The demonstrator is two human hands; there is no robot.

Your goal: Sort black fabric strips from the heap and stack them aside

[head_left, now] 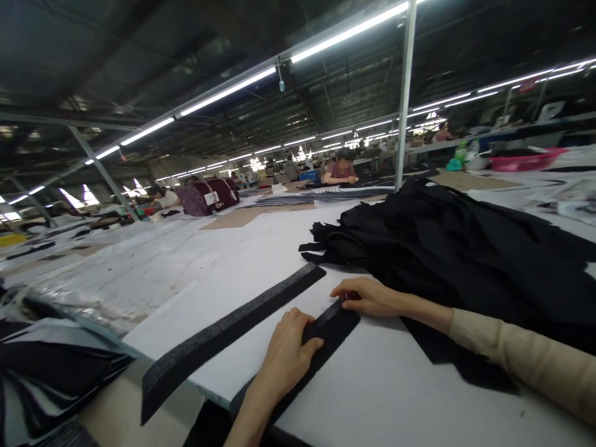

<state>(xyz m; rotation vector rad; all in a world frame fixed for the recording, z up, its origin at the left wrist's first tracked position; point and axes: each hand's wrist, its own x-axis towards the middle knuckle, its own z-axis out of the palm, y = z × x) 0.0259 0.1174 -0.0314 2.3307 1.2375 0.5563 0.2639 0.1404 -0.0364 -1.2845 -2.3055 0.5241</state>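
Note:
A black fabric strip (333, 328) with a dark grey band along its upper edge lies slanted across the white table under both my hands. My left hand (289, 351) is closed on its middle, fingers curled over the grey edge and thumb lying across the black part. At the far end, the fingers of my right hand (365, 295) pinch the strip's upper corner. To the left lies a second strip (233, 324), black with a speckled grey band, its near end hanging past the table edge. My left forearm hides part of the nearer strip.
A big heap of black fabric (447, 242) covers the right side of the white table (261, 248). Stacked cloth pieces (56, 366) sit low at left. Farther off are a metal post (406, 93), a maroon bundle (208, 195), a pink basin (526, 161) and a seated person (339, 171).

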